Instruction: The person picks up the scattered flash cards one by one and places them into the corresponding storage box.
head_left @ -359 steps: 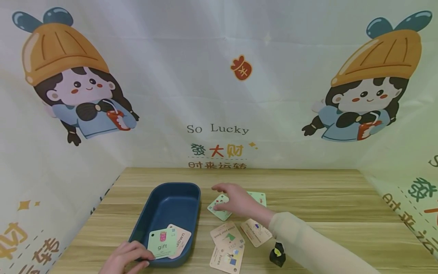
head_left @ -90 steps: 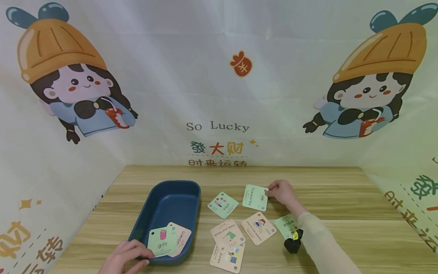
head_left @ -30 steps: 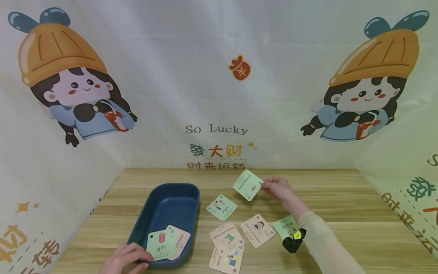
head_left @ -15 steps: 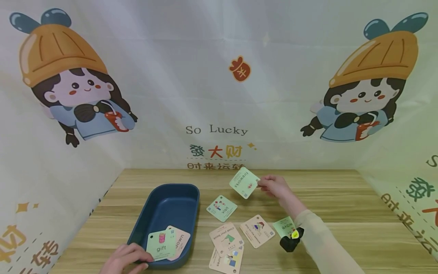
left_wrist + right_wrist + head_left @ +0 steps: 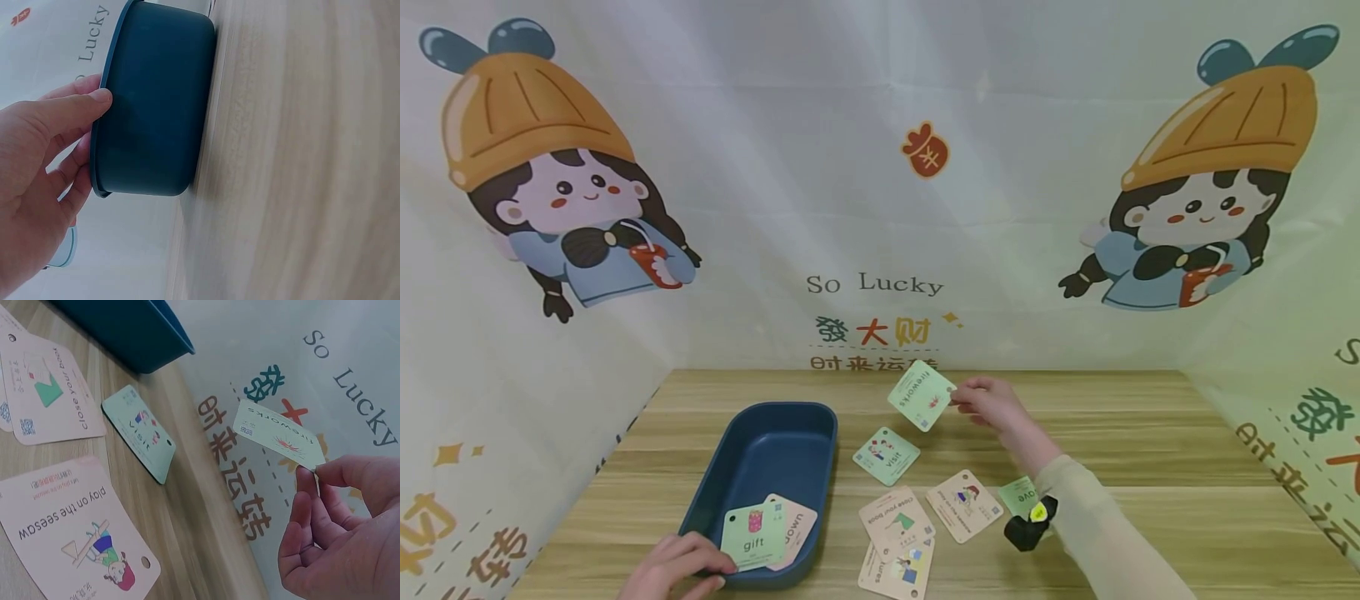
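My right hand (image 5: 996,408) pinches a green "fireworks" flashcard (image 5: 922,396) by one corner, raised off the table. In the right wrist view, thumb and forefinger hold that card's edge. My left hand (image 5: 677,567) grips the near rim of a dark blue bin (image 5: 778,458), thumb outside and fingers over the edge, as the left wrist view shows. A green "gift" flashcard (image 5: 752,533) and a pink one ending in "own" (image 5: 793,533) lean inside the bin's near end. Just below the raised card, a green "visit" flashcard (image 5: 886,456) lies on the table.
Pink flashcards lie right of the bin: "close your book" (image 5: 895,521) overlapping another (image 5: 898,571), and "play on the seesaw" (image 5: 81,531). A green "wave" card (image 5: 1018,493) is partly hidden by the black wrist camera (image 5: 1030,525). A printed cloth (image 5: 1015,208) stands behind the wooden table (image 5: 1112,433).
The right hand has taken the "fireworks" card by its corner, lifted it off the table and carried it leftward. The left hand stays on the bin's rim.
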### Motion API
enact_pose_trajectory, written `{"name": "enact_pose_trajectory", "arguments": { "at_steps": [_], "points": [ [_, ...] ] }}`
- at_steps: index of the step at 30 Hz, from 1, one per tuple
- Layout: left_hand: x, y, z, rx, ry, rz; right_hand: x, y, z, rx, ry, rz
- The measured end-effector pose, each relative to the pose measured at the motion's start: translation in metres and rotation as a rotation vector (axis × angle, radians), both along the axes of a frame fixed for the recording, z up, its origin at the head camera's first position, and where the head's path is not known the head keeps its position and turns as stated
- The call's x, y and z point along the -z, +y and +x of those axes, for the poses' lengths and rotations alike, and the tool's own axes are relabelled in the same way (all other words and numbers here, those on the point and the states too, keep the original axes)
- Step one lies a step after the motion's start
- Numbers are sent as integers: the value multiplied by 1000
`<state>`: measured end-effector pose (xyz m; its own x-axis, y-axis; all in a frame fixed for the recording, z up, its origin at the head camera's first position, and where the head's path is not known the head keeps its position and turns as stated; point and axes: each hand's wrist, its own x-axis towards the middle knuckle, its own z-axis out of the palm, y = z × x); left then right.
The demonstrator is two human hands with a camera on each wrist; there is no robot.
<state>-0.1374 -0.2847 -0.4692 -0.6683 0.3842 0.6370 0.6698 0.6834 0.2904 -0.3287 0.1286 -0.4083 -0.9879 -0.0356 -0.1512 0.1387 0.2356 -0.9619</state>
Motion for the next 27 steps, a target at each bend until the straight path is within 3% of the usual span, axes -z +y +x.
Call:
{"name": "enact_pose_trajectory", "arguments": {
  "at_steps": [27],
  "points": [
    [1,-1,1,-12,-9,-5,-19,-40,13,-104,66,-14]
  ]
}}
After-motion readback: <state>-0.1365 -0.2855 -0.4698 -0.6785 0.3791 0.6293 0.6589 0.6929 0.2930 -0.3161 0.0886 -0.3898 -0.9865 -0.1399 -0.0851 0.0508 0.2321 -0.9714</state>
